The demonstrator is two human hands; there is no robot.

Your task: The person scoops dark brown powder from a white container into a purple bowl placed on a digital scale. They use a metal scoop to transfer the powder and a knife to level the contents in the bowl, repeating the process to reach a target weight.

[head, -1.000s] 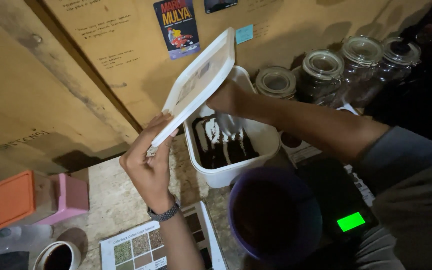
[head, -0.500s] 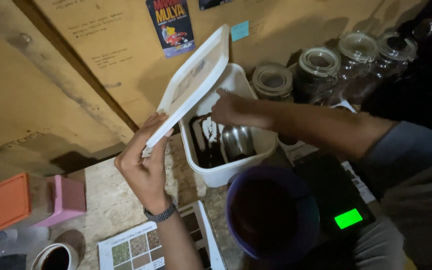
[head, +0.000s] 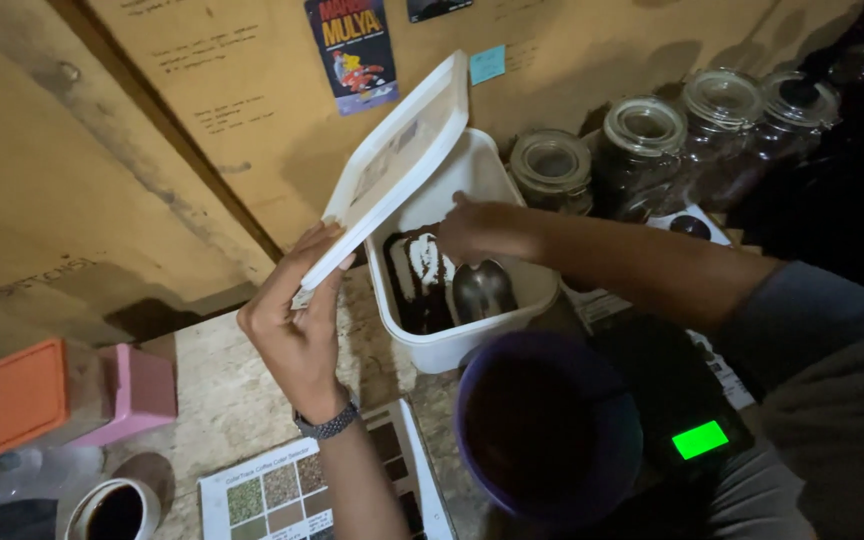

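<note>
Left hand (head: 297, 330) grips lid (head: 397, 165), tilted up off white tub (head: 452, 345) on the surface. Right hand (head: 477, 228) inside the tub grasps metal scoop (head: 482, 290) in dark grounds. Best keep lid clear; lift the scoop level toward purple bowl (head: 547, 430).

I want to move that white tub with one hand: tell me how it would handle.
The white tub looks like thin plastic, so probably light and slightly flexible. It holds only a shallow layer of dark grounds, so it likely slides easily when pushed. Being tall-sided, it might tip.
</note>
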